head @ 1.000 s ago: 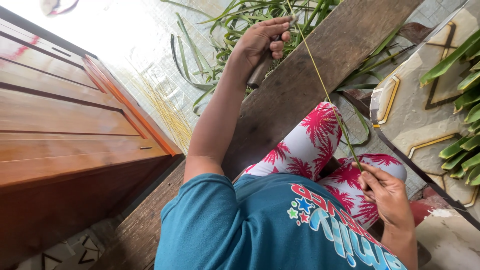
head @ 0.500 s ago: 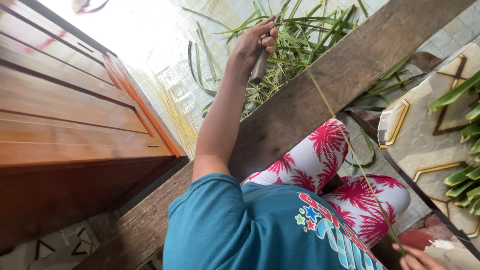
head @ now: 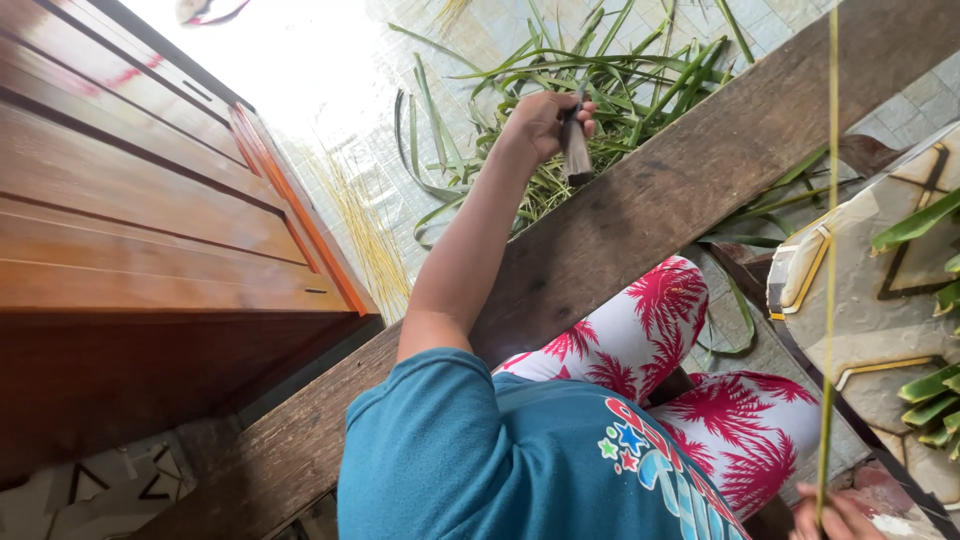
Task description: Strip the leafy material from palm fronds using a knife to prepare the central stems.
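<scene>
Leaf rib (head: 829, 250) now swung upright, pinched in right hand (head: 835, 515); left hand (head: 545, 125) fisted round knife (head: 575, 150).

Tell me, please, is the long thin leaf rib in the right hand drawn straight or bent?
Straight. The leaf rib runs as one unbent line from the right hand at the bottom edge up past the wooden plank and out of the picture.

Leaf pile (head: 600, 90) beyond plank (head: 690, 190)
</scene>
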